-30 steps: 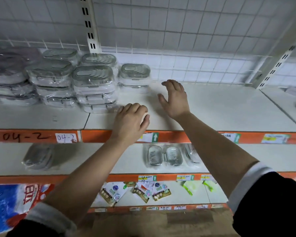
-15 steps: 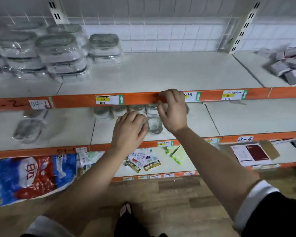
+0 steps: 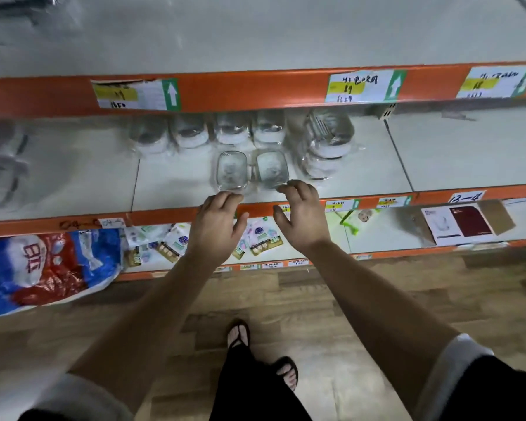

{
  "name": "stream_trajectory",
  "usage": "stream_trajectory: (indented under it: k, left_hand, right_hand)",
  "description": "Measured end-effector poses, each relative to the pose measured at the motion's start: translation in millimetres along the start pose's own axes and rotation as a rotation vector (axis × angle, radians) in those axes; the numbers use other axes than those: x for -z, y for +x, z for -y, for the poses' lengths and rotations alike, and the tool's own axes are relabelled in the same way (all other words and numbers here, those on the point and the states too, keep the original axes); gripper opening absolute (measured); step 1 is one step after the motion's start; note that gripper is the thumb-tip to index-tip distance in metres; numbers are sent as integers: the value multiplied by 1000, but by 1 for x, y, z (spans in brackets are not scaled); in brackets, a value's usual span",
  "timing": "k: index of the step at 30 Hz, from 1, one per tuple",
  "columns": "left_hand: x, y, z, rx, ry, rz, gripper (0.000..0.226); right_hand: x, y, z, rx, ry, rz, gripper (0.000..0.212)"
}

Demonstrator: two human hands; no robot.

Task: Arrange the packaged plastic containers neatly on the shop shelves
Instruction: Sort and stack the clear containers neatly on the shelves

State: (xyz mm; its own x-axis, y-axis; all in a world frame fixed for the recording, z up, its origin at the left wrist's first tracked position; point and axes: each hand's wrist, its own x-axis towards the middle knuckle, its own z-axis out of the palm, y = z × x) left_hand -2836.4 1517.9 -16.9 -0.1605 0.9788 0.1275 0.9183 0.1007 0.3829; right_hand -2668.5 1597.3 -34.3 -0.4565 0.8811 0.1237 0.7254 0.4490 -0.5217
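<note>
i'm working the middle shelf now. two flat packaged plastic containers lie side by side at frame centre: the left container and the right container, touching or nearly so, lids up, near the shelf's front edge. behind them a back row of containers runs under the orange shelf edge, and a taller wrapped stack stands just right of them.

my left hand hangs just below the left container with its fingers loosely curled and nothing in it. my right hand is equally loose and empty, its fingertips at the near corner of the right container; i cannot tell if they touch.

as i judge it, the step is to take this pair and square it up with the back row. i'd take each container by its short sides, not by the slack film, which looks slippery and likely to bunch. then i'd slide the two back together, keeping the long edges parallel. i'd also stay clear of the stack on the right, which could tip if nudged.

against half a second ago, both hands have come down from the upper shelf's orange lip to the front of the middle shelf, and they have spread apart. the view has tipped down too. the stacks at upper left are almost gone, and the detergent bag and wooden floor fill more of the frame.
</note>
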Motion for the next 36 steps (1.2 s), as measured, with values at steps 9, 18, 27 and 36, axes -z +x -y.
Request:
stream_trajectory:
  k: [9,18,27,36]
  left_hand:
    - [-70,63,57,32,-17,95,49]
    - [-120,106,85,18,61,144,60]
    - [-124,105,102,84,11,-80,35]
    - [-104,80,99,53,-61,-199,34]
  right_hand:
    - [-67,50,-39,-28,-61,107,55]
    - [-103,96,-63,-33,-271,174,69]
    - [-125,102,-59,-214,-271,138,62]
    - [-104,93,-43,-181,-195,4,48]
